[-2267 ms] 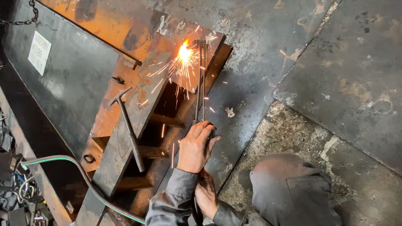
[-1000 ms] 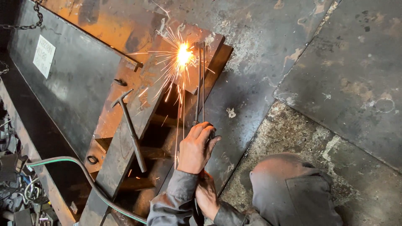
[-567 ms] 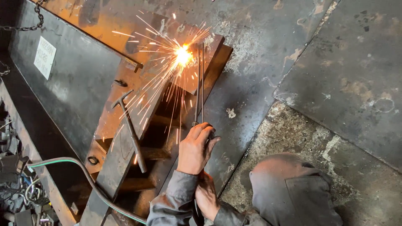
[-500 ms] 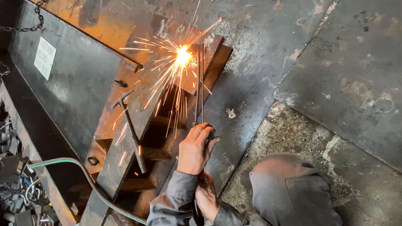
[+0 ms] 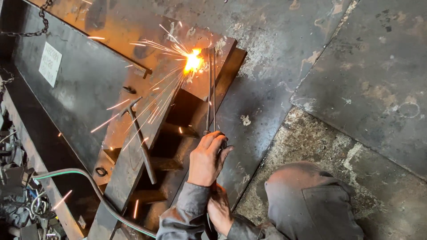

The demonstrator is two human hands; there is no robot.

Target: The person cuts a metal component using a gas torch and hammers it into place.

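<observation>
My left hand [image 5: 207, 159] is wrapped around the lower end of a long twin-tube cutting torch [image 5: 210, 93]. The torch points away from me to a rusty steel frame [image 5: 133, 169]. At its tip a bright orange flame [image 5: 193, 61] burns on the steel, and sparks stream down and to the left. My right hand [image 5: 220, 210] sits just below the left one, closed on the torch's handle, which is mostly hidden. Grey sleeves cover both arms.
A chipping hammer [image 5: 140, 138] lies on the frame left of the torch. A grey-green hose [image 5: 89, 186] curves across the lower left. A dark steel plate [image 5: 84, 93] with a white label and a chain [image 5: 31, 32] stands at left. My grey-trousered knee [image 5: 307, 200] rests above stained concrete.
The spray of sparks has swung from falling straight down to fanning out to the lower left. Both hands and the torch have stayed almost still.
</observation>
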